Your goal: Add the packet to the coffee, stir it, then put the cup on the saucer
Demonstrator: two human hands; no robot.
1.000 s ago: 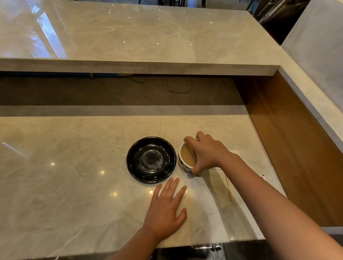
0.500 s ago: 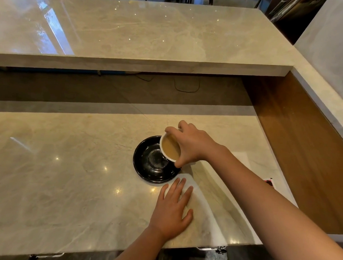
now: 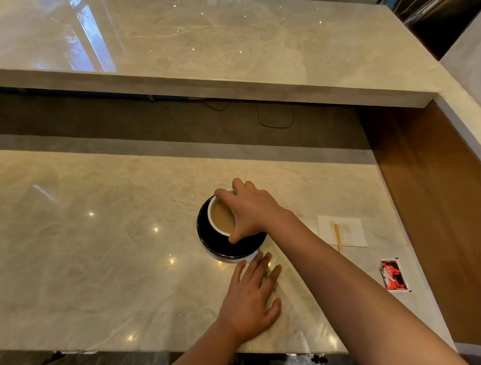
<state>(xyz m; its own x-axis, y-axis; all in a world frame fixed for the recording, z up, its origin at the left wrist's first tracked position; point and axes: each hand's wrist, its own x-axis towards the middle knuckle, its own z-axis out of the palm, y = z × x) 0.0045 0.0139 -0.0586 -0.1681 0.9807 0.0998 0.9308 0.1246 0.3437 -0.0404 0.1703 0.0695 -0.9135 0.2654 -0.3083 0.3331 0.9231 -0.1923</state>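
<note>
A white cup (image 3: 218, 217) of light brown coffee sits over the middle of the black saucer (image 3: 220, 247) on the marble counter. My right hand (image 3: 250, 210) grips the cup from above, fingers curled over its far and near rim. My left hand (image 3: 252, 296) lies flat on the counter just in front of the saucer, fingers spread, holding nothing. An opened red, black and white packet (image 3: 393, 275) lies at the right. A wooden stirrer (image 3: 337, 237) rests on a white napkin (image 3: 350, 231) to the right of my right forearm.
A raised marble ledge (image 3: 210, 88) runs across the back, with a dark recess and a loose cable (image 3: 275, 120) beneath it. A wooden side panel (image 3: 437, 191) closes off the right. The counter's front edge (image 3: 144, 350) lies close below my left hand.
My right hand lifted the cup from the counter right of the saucer, carried it left and brought it down over the saucer. My left hand stayed flat on the counter.
</note>
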